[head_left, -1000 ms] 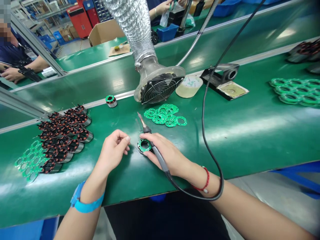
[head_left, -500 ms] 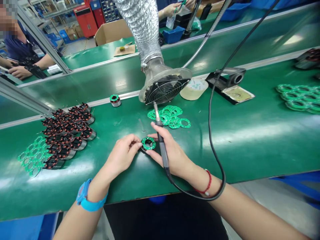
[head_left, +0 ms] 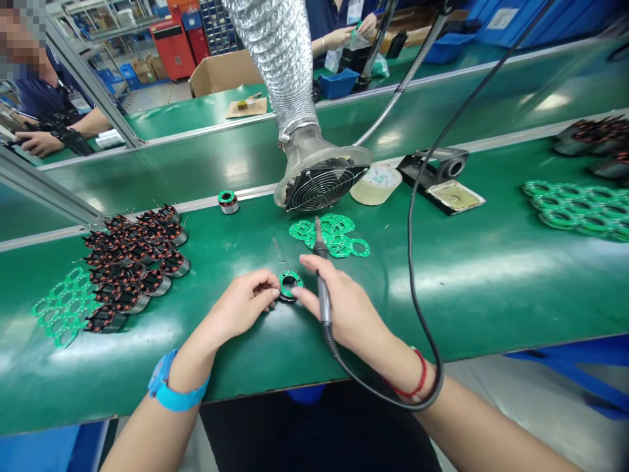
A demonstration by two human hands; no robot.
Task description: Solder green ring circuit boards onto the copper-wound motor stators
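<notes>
A motor stator topped with a green ring-shaped circuit board (head_left: 289,284) stands on the bench in front of me. My left hand (head_left: 250,300) pinches its left edge between thumb and fingers. A soldering iron (head_left: 324,296) rests in my right hand (head_left: 351,305), its tip pointing away from me. My right thumb reaches to the board's right edge. Beyond the iron's tip lies a loose pile of green ring boards (head_left: 339,229). One stator with a green board on top (head_left: 228,202) stands farther back on the left.
Rows of wound stators (head_left: 132,262) and flat boards (head_left: 66,305) fill the left. A fume extractor hood (head_left: 324,183) hangs above the middle. Behind the dangling iron cable (head_left: 411,262) sit a tape roll (head_left: 376,185) and an iron stand (head_left: 442,180). More boards (head_left: 580,210) lie right. Co-workers sit beyond.
My right fingers have loosened around the stator and moved slightly right with the soldering iron, its tip now lower. My left hand stays at the stator's edge.
</notes>
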